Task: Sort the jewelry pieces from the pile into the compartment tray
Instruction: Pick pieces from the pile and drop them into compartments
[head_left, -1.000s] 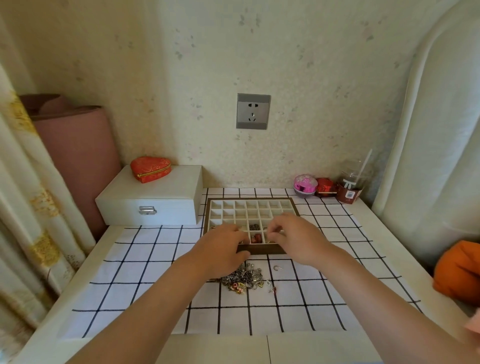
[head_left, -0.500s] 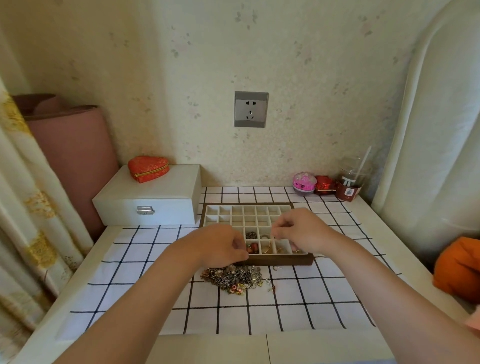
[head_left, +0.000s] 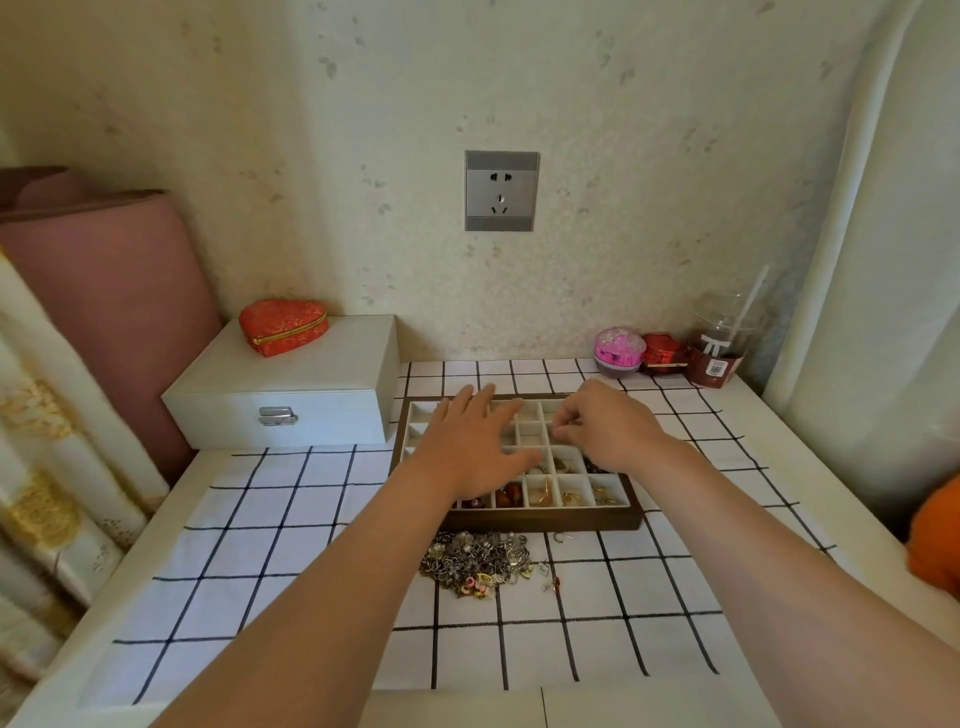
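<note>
Head view looks down on a compartment tray (head_left: 545, 519) with a dark wooden rim and pale dividers, lying at the centre of the frame on a white table (head_left: 810, 467) spread with a black-gridded cloth (head_left: 291, 545). Its nearest row holds red-brown beads in the left cells and gold-coloured hooks or rings in the cells to the right; one cell in the row above holds something dark. The upper cells that show look bare.

The left hand (head_left: 470, 447) lies flat over the tray's left half, fingers spread and holding nothing, and hides the cells beneath it. The right hand (head_left: 608, 431) hovers over the tray's upper right, fingers (head_left: 563, 423) curled and pinched together; whether a small piece sits between them cannot be told. The tray's far right corner is hidden behind that hand.

The jewelry pile (head_left: 478, 564) sits just below the tray's front edge, a tangled heap of silver and bronze-coloured metal bits with a few pink and yellow pieces at its lower edge; single items are too small to tell apart. A loose ring (head_left: 560, 538) lies just right of it.

In the left of the frame a white box (head_left: 291, 395) with a metal latch carries a red heart-shaped case (head_left: 283, 325). A lidded plastic cup (head_left: 719, 343) stands in the upper right corner of the table.
</note>
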